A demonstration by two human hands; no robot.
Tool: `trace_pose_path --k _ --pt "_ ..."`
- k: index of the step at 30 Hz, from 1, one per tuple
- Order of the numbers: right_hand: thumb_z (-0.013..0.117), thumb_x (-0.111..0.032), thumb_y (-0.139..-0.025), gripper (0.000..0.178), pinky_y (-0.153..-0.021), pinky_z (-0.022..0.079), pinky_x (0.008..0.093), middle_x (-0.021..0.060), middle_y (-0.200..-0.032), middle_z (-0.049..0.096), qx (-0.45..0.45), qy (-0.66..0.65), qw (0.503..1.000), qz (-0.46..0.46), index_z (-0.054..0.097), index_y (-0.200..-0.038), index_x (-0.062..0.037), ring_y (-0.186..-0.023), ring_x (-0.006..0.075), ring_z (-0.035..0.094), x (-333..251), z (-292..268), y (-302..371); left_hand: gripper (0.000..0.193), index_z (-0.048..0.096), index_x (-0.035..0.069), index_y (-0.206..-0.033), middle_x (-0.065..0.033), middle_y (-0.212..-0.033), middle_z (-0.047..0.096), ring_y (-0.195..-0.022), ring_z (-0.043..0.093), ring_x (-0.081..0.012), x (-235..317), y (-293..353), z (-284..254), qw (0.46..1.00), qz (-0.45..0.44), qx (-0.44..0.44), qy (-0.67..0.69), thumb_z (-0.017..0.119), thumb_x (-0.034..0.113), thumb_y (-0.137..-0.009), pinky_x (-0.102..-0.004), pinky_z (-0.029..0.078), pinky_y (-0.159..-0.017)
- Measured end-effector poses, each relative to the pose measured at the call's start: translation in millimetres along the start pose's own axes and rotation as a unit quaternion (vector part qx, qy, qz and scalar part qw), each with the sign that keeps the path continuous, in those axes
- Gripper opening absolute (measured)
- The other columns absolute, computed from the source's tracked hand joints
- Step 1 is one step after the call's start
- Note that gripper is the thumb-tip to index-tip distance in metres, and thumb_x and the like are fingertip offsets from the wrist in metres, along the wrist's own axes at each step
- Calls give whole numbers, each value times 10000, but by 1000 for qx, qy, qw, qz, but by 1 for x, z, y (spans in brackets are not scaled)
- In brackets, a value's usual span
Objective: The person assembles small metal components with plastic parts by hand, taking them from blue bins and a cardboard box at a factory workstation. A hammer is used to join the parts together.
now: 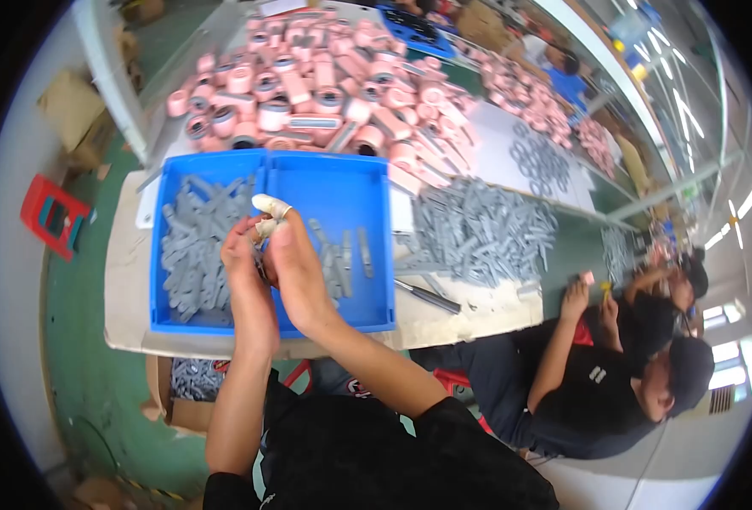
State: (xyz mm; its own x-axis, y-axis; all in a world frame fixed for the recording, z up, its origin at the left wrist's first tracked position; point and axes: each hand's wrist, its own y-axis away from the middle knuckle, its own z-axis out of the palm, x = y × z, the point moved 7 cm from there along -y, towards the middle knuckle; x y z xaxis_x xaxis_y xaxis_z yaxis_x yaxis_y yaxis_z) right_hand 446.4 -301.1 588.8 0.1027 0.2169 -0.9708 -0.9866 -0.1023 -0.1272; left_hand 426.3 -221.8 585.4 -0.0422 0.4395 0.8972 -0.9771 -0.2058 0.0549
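Workshop bench, pale-topped, with a blue two-compartment tray at its near edge. Left hand and right hand meet above the tray's divider, fingers pinched narrowly together on a small part too hidden to identify, the right forefinger wrapped in a pale fingertip cover. Grey plastic strips fill the left compartment, a few lying in the right; beyond the tray's far edge sit pink rolls, with a loose heap of grey parts toward the bench's right side.

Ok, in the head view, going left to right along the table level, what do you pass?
Red stool → blue tray with the left hand and right hand above it → loose grey parts pile → co-worker's hands.
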Motion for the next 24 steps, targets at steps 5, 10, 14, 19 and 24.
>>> trace_pose_path --k 5,10,14,19,24 --pt "731 -114 -876 643 -850 476 245 73 -1292 559 98 -34 994 -38 411 -1430 -48 -977 104 552 -22 -79 10 795 269 2 -1466 -145 -1443 397 -1309 435 -275 -24 11 81 995 -48 -37 77 262 647 -1001 -387 313 -1130" --pt "684 -159 -928 278 -703 483 237 37 -1011 657 266 -83 960 3 597 -1145 -10 -793 73 548 -40 -169 24 835 86 0 -1529 -177 -1477 305 -1381 340 -258 -68 11 170 984 -16 -155 -89 259 629 -1009 -345 274 -1138" --pt "597 -348 -996 305 -632 443 251 7 -814 600 411 -59 904 -99 601 -947 -47 -713 80 514 -43 -255 39 797 242 -55 -1463 -330 -1493 135 -1353 311 -432 -71 31 249 935 186 -175 -246 555 478 -961 -494 333 -1089" --pt "479 -506 -1007 535 -561 390 288 4 -616 511 456 124 881 -27 545 -719 -59 -586 124 468 -61 -352 22 807 233 -31 -1486 -284 -1525 133 -1418 216 -406 -65 37 244 872 302 -210 -324 684 287 -898 -497 273 -1127" --pt "625 -568 -881 608 -720 492 417 204 -836 672 384 380 836 96 622 -871 40 -812 300 651 -22 -488 -28 582 439 60 -1408 -201 -1480 328 -1333 386 -330 -13 11 152 863 261 -172 -397 689 180 -896 -415 349 -1080"
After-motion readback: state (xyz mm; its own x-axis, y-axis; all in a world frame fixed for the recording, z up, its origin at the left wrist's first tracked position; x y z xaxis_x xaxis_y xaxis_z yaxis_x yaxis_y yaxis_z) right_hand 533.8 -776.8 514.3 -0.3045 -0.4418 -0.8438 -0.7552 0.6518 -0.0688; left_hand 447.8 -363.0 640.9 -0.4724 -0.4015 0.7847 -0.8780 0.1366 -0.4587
